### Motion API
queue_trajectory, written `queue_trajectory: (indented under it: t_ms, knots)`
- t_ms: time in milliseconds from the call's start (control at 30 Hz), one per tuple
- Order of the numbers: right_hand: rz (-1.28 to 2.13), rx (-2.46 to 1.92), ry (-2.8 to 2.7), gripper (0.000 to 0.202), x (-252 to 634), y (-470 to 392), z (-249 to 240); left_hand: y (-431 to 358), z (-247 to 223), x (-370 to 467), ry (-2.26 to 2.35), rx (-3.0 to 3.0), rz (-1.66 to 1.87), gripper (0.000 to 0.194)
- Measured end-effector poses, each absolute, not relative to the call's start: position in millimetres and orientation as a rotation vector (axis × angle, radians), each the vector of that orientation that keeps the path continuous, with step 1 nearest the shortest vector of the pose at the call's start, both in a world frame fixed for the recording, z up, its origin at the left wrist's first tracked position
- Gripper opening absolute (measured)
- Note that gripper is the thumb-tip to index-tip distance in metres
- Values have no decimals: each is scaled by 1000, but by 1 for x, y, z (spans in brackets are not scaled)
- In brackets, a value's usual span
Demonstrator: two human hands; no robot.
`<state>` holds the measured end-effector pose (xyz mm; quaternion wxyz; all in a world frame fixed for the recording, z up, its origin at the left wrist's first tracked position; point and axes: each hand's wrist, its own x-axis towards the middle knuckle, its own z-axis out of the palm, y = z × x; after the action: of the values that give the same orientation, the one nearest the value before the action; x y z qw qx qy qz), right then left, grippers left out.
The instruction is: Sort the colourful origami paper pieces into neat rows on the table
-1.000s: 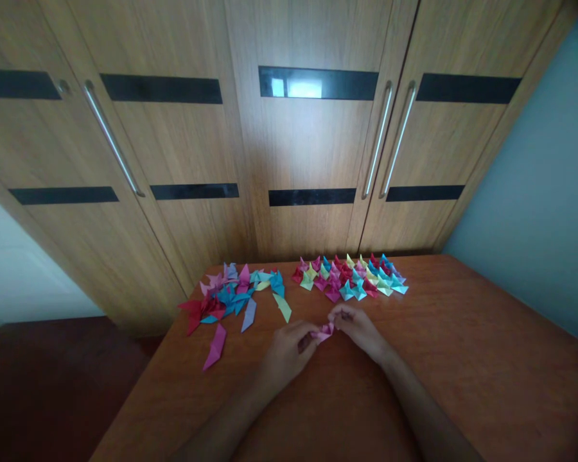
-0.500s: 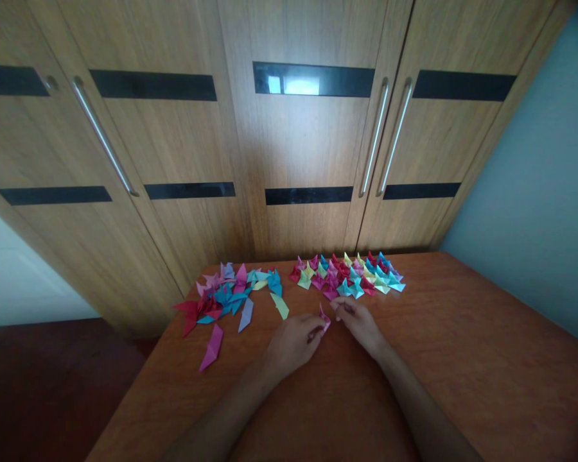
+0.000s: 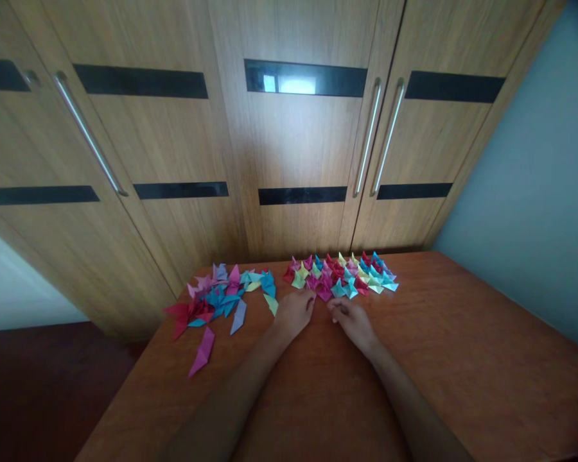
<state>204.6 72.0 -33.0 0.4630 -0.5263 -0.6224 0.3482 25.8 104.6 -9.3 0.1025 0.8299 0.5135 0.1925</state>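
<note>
My left hand [image 3: 295, 314] is closed in a pinch at the front left edge of the group of standing folded paper pieces [image 3: 340, 279]. Its fingers largely hide the pink folded paper piece that showed in them a moment before. Just to the right, my right hand [image 3: 354, 322] hovers low over the table with its fingers curled together and nothing visible in them. The standing pieces are pointed and set close in rows, in pink, red, blue, yellow and pale green. A yellow-green folded strip [image 3: 270, 304] lies beside my left hand.
A loose heap of folded paper pieces [image 3: 214, 301] lies on the left of the brown wooden table [image 3: 327, 398]. A magenta piece [image 3: 202, 353] and a lilac piece [image 3: 238, 317] lie before it. Wooden wardrobe doors [image 3: 298, 147] stand behind the table.
My left hand has moved forward to the group with the pink piece, which has gone from plain sight. My right hand has hardly moved. The view has shifted slightly.
</note>
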Motion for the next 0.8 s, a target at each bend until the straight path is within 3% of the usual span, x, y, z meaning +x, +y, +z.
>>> queue_trajectory:
  t_ms: [433, 800]
  knots:
    - [828, -1315, -1585, 23, 207, 73, -37, 95, 12, 20, 1523, 2472, 622, 26]
    - [741, -1356, -1721, 26, 201, 65, -32, 56, 26, -70, 1619, 2450, 712, 19]
